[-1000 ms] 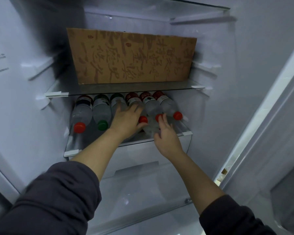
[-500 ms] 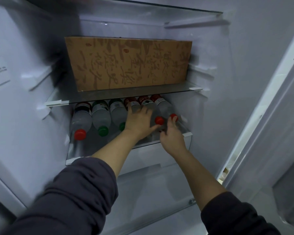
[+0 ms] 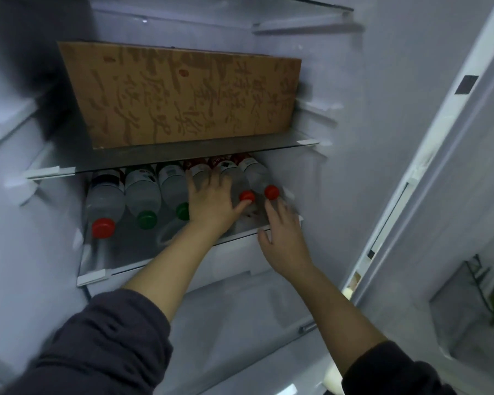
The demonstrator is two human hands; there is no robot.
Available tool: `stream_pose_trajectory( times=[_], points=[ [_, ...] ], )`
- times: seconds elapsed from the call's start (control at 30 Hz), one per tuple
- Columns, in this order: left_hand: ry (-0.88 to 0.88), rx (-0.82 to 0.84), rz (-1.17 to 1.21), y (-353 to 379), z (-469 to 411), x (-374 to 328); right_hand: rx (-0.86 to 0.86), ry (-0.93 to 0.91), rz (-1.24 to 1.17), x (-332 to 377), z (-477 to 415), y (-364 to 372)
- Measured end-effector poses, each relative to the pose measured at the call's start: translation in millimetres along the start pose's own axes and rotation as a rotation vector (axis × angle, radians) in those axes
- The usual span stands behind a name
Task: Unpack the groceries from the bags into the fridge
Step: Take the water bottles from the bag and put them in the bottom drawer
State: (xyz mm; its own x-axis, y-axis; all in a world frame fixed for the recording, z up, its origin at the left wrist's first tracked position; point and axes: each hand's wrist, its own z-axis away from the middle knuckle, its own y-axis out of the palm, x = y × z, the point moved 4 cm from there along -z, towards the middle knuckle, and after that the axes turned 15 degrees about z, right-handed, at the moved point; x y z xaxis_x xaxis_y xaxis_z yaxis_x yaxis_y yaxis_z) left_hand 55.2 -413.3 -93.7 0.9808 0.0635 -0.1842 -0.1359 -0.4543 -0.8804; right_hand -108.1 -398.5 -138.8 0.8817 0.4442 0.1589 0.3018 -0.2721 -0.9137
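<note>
Several clear water bottles lie side by side on the lower glass shelf [image 3: 97, 276] of the fridge, caps toward me: a red-capped bottle [image 3: 104, 201] at the left, two green-capped bottles [image 3: 143, 192], then red-capped ones [image 3: 255, 173] at the right. My left hand [image 3: 211, 201] rests flat on top of the fourth bottle, hiding its cap, with the thumb reaching toward a red cap [image 3: 247, 196]. My right hand [image 3: 283, 235] is at the shelf's front right, fingers extended just below the rightmost cap [image 3: 271, 192].
A wide brown cardboard box [image 3: 183, 95] fills the upper glass shelf [image 3: 197, 153]. A drawer front [image 3: 234, 258] sits under the bottle shelf. The open fridge door's edge [image 3: 411, 181] stands at the right, and its bin [image 3: 468, 309] holds dim items.
My left hand shifted right along the row onto the fourth bottle. The right-hand bottles now lie deeper and closer together, and my right fingertips have come slightly back from the caps.
</note>
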Motion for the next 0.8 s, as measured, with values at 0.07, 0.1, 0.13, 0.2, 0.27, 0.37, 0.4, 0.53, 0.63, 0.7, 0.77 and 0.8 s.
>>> stream_pose_trajectory(
  times=[0.07, 0.1, 0.13, 0.2, 0.27, 0.37, 0.4, 0.53, 0.63, 0.7, 0.77, 0.8],
  points=[
    [-0.007, -0.055, 0.036, -5.0, 14.5, 0.5, 0.039, -0.015, 0.078, -2.7, 13.1, 0.3],
    [-0.004, -0.091, 0.049, -7.5, 23.7, 2.1, 0.061, -0.018, 0.120, -2.5, 19.5, 0.7],
    [-0.001, -0.116, 0.053, -9.3, 34.5, 2.2, 0.089, -0.021, 0.168, -2.8, 27.3, 2.0],
    [0.004, -0.141, 0.063, -10.6, 58.2, -0.6, 0.124, -0.024, 0.227, -4.4, 45.0, 3.9],
    [0.001, -0.153, 0.100, -10.9, 83.6, -6.6, 0.154, -0.016, 0.241, -6.3, 62.8, 3.5],
    [-0.021, -0.118, 0.135, -6.8, 124.7, -22.8, 0.253, -0.012, 0.293, -11.6, 97.9, 1.5],
    [-0.028, -0.096, 0.148, -4.9, 138.8, -30.4, 0.278, -0.015, 0.291, -13.9, 111.7, 0.0],
    [-0.081, 0.057, 0.153, 1.8, 191.8, -64.7, 0.300, -0.049, 0.223, -24.4, 169.6, -12.9],
    [-0.109, 0.165, 0.145, 8.1, 231.1, -90.7, 0.364, -0.030, 0.298, -44.6, 213.4, -18.8],
    [-0.105, 0.204, 0.138, 9.8, 256.5, -111.2, 0.369, -0.003, 0.311, -61.2, 243.7, -26.6],
    [-0.091, 0.250, 0.130, 12.5, 281.1, -135.1, 0.357, 0.032, 0.340, -77.1, 277.0, -39.3],
    [-0.080, 0.274, 0.143, 14.3, 293.6, -148.8, 0.361, 0.060, 0.336, -86.1, 295.4, -44.4]
  ],
)
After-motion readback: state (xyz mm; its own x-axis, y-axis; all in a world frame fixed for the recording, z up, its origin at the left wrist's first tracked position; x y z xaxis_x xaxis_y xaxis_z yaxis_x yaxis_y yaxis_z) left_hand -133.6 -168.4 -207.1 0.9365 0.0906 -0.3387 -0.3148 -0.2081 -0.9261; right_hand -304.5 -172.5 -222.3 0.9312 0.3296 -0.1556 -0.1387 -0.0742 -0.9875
